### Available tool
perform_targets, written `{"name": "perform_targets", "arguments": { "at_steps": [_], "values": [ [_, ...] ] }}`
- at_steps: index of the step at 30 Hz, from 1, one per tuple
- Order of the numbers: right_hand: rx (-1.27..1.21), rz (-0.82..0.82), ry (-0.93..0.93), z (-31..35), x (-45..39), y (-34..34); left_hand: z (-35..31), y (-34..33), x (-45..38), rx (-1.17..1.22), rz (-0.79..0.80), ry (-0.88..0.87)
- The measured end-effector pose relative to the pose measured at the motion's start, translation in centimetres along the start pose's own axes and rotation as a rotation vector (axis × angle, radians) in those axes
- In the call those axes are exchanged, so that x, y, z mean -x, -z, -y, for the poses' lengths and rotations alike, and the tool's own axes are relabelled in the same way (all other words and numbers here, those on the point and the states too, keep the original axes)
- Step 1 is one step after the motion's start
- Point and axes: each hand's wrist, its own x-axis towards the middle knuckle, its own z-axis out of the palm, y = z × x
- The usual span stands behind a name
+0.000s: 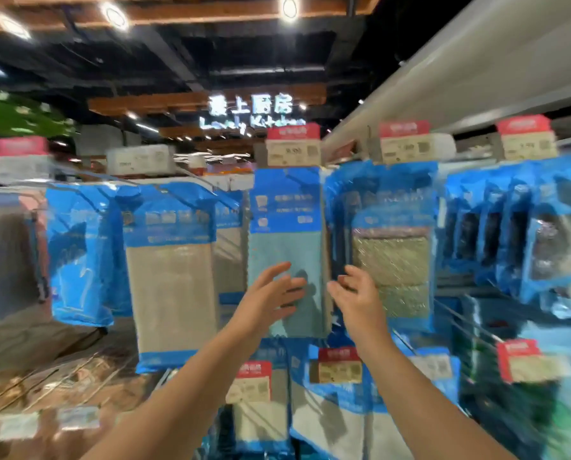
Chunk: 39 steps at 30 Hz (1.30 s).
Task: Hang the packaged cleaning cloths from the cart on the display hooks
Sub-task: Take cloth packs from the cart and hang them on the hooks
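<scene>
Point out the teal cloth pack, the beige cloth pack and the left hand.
teal cloth pack (285,250): head view, on the teal cloth under its blue header.
beige cloth pack (171,293): head view, middle of the beige cloth.
left hand (267,298): head view, back of the hand.

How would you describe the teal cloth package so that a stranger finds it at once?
Look at the upper row of hooks under the lit kitchen sign. The teal cloth package hangs centrally, behind the left hand. Its neighbours hold beige or speckled green cloths.
</scene>
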Motion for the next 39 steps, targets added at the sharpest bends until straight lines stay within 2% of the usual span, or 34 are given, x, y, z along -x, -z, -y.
{"name": "perform_targets", "arguments": {
  "at_steps": [3,9,11,15,18,22,27,31,34,36,39],
  "values": [
    [0.031,-0.055,-0.103,-3.9,3.7,4.6,4.1,-3.4,0.5,0.035,0.091,0.101],
    [0.043,-0.297,-0.407,-9.3,12.9,17.0,14.5,-13.0,2.9,-0.065,0.334,0.394],
    [0.103,-0.339,-0.474,-10.4,16.5,21.5,17.9,-16.9,5.3,-0.083,0.396,0.480],
    [0.164,-0.525,-0.603,-12.1,24.4,30.9,23.3,-24.9,11.9,-0.068,0.595,0.668],
    [0.224,-0.620,-0.688,-12.9,29.8,36.9,26.7,-30.9,15.9,-0.146,0.792,0.721],
    [0.270,-0.756,-0.801,-14.3,35.9,45.2,31.8,-39.8,19.6,-0.259,0.916,0.784],
    [0.225,-0.899,-0.816,-16.6,38.9,57.1,36.0,-52.5,22.4,-0.291,0.896,0.854],
    [0.167,-0.876,-0.874,-17.9,38.5,64.6,38.4,-61.1,23.5,-0.375,0.758,0.719],
    [0.122,-0.850,-0.971,-19.5,37.9,68.3,41.9,-64.2,22.6,-0.473,0.628,0.747],
    [0.127,-0.802,-1.060,-20.9,37.8,69.2,44.1,-64.1,21.4,-0.530,0.549,0.811],
    [-0.021,-0.823,-1.199,-22.8,36.9,71.0,46.8,-65.4,19.5,-0.626,0.513,0.857]
  ]
}}
